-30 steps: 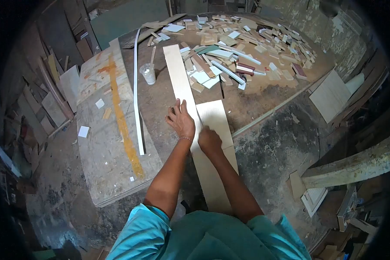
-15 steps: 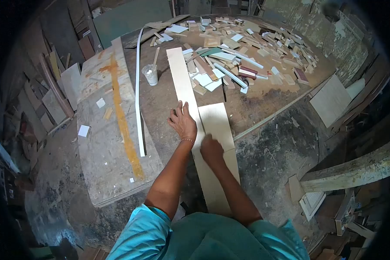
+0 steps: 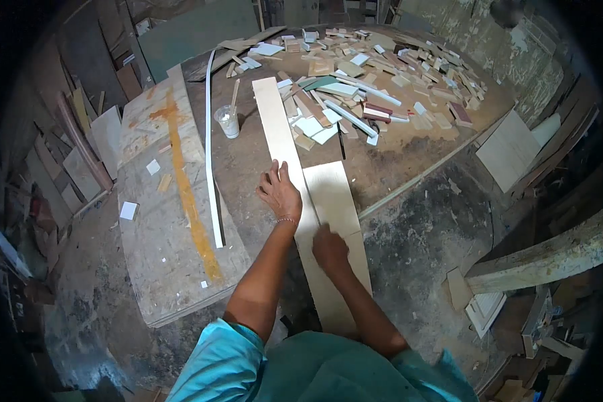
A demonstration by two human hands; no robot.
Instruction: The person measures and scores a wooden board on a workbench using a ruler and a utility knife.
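Observation:
A long, narrow pale board lies lengthwise along the left side of a wider pale wooden sheet. Pressing on the narrow board is my left hand, its fingers spread near the board's left edge. My right hand is closed over the sheet, close to the seam where the board's right edge meets it. Whatever the right fingers hold is hidden, and that hand is slightly blurred. Across the sheet, a faint line runs just right of the right hand. The sheet's near end reaches my body.
Ahead lies a heap of wood offcuts on the worktable. Left of the board stand a plastic cup with a stick and a long white strip. Stacked sheets with an orange streak lie further left. A curved beam is at right.
My right hand has slid slightly toward me along the seam. The left hand keeps its place on the narrow board. The whole view has shifted a little.

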